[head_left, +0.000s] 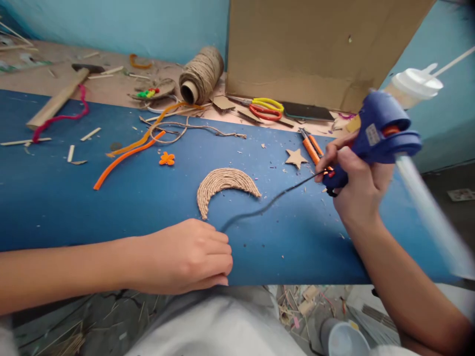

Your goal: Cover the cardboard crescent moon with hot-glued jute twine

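Observation:
My right hand (358, 183) is wrapped round the handle of a blue glue gun (382, 123), raised over the right side of the blue tabletop. A long whitish glue stick (432, 212), blurred, sticks out of the gun. From the handle a black cord (274, 200) runs left and passes out of sight behind my left hand (189, 257). That hand is closed at the table's front edge; its curled fingers hide whatever may be in them. Just beyond it lies a crescent (226, 183) covered in rows of twine. A cardboard star (296, 158) lies left of my right hand.
Orange-handled pliers (311, 148), scissors (265, 109) and a dark phone-like slab (308, 111) lie toward the back. Behind stand a twine spool (202, 74), a cardboard sheet (315, 49) and a lidded cup (413, 86). A hammer (61, 96), orange strips (126, 158) and an orange flower (166, 158) lie left.

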